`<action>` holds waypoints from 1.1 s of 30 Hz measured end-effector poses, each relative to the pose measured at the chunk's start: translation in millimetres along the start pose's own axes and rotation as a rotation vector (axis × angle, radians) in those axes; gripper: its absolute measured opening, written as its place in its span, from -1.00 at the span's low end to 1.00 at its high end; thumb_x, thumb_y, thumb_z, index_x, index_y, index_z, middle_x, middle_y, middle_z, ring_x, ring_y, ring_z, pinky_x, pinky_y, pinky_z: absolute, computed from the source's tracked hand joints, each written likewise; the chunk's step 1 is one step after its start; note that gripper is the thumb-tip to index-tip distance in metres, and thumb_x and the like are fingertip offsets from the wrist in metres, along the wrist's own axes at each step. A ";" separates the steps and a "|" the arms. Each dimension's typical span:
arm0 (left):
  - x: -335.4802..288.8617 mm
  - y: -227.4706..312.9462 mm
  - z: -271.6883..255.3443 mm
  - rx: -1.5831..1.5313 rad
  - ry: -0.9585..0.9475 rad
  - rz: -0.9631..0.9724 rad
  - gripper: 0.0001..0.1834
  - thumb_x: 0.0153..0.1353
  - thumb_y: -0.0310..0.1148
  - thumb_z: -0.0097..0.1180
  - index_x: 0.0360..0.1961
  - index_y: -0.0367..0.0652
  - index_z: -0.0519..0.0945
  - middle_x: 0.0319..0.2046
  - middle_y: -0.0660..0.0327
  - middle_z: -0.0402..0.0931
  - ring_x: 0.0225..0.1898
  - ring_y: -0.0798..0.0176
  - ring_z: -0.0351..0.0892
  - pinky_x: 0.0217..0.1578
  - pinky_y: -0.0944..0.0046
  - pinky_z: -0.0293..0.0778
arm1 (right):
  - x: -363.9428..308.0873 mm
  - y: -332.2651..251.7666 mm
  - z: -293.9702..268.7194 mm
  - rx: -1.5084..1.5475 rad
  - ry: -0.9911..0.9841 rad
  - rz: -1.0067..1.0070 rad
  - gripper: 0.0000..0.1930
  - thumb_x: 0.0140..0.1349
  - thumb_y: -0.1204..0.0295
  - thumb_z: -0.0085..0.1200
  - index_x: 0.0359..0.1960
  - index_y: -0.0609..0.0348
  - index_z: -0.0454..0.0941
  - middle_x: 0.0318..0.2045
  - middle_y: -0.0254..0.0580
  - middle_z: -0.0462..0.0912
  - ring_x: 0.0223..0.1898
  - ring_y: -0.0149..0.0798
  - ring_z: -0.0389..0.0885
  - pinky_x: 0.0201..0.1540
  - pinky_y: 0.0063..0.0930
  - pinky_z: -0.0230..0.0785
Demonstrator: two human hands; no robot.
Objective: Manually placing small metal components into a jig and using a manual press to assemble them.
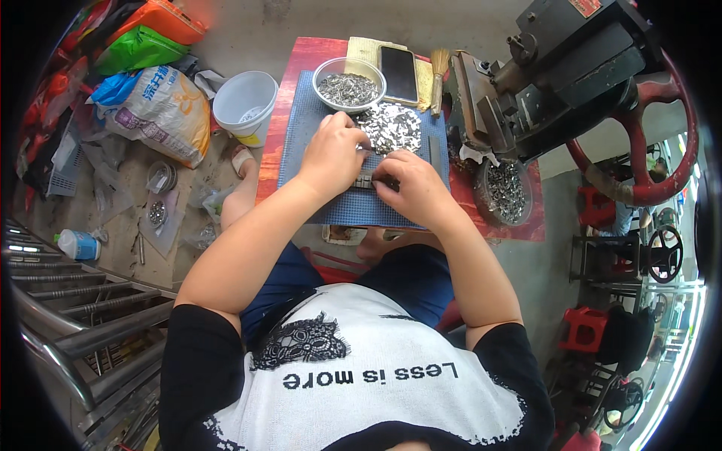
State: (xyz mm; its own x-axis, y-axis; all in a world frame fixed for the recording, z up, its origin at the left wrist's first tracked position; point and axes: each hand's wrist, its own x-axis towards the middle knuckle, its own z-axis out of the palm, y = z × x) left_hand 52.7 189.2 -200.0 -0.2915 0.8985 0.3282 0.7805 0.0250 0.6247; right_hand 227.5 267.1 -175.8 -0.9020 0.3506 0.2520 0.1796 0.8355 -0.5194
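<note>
My left hand [341,150] is closed in a pinch at the left edge of a heap of small shiny metal pieces [395,126]. What sits between its fingertips is too small to name. My right hand [412,183] is closed, thumb and fingers curled round the right part of a short slotted metal bar [364,181]. That bar lies on a blue ribbed mat [295,154], nearer to me than the heap. Behind my left hand, a clear round bowl [329,97] holds many more small metal pieces [350,88].
A phone [398,74] lies on a yellow cloth [365,49] beside a brush [438,79]. At right stand a black press [571,98] with a red handwheel [628,161] and a tub of metal parts [502,192]. A white bucket [244,105] and sacks [162,113] are at left.
</note>
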 end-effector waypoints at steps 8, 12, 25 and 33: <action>0.8 -1.1 6.8 0.121 0.048 0.111 -0.85 0.06 -0.47 0.28 -0.30 -0.21 0.68 -0.17 0.06 0.54 0.01 -0.04 0.49 0.01 0.03 0.47 | 5.5 6.5 -5.8 0.094 0.110 0.182 -0.86 0.18 0.49 0.23 -0.24 0.26 0.67 -0.29 -0.03 0.69 -0.25 -0.06 0.67 -0.18 -0.33 0.48; -4.6 5.4 -11.1 -0.083 0.025 0.030 -0.84 0.11 -0.50 0.23 -0.24 -0.24 0.65 -0.25 0.04 0.62 -0.08 -0.05 0.53 -0.04 0.01 0.46 | 15.5 18.1 6.7 -0.020 0.235 0.163 -0.90 0.13 0.48 0.24 -0.32 0.22 0.67 -0.33 -0.07 0.65 -0.21 -0.03 0.61 -0.13 -0.24 0.46; -19.0 -2.8 -24.9 -0.434 -0.104 -0.189 -0.88 0.16 -0.51 0.25 -0.28 -0.29 0.62 -0.44 0.05 0.65 -0.44 0.14 0.62 -0.31 0.24 0.50 | 29.0 30.4 8.5 0.050 0.138 0.118 -0.85 0.17 0.43 0.24 -0.29 0.22 0.62 -0.19 -0.10 0.54 -0.03 -0.04 0.48 0.07 -0.25 0.35; -14.5 -14.4 -6.8 -0.037 0.020 0.043 -0.87 0.06 -0.39 0.32 -0.34 -0.14 0.73 -0.28 0.14 0.61 -0.04 -0.01 0.51 0.04 0.02 0.39 | 10.2 4.8 4.2 0.069 0.018 0.021 -0.87 0.12 0.48 0.26 -0.32 0.20 0.62 -0.09 -0.10 0.53 0.06 -0.03 0.42 0.18 -0.24 0.29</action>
State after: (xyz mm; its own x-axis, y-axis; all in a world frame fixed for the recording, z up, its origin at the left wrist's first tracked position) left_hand 41.9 172.9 -208.9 -0.2699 0.8894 0.3690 0.7715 -0.0295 0.6355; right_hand 217.5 272.9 -179.2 -0.8910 0.3757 0.2550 0.1703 0.7971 -0.5794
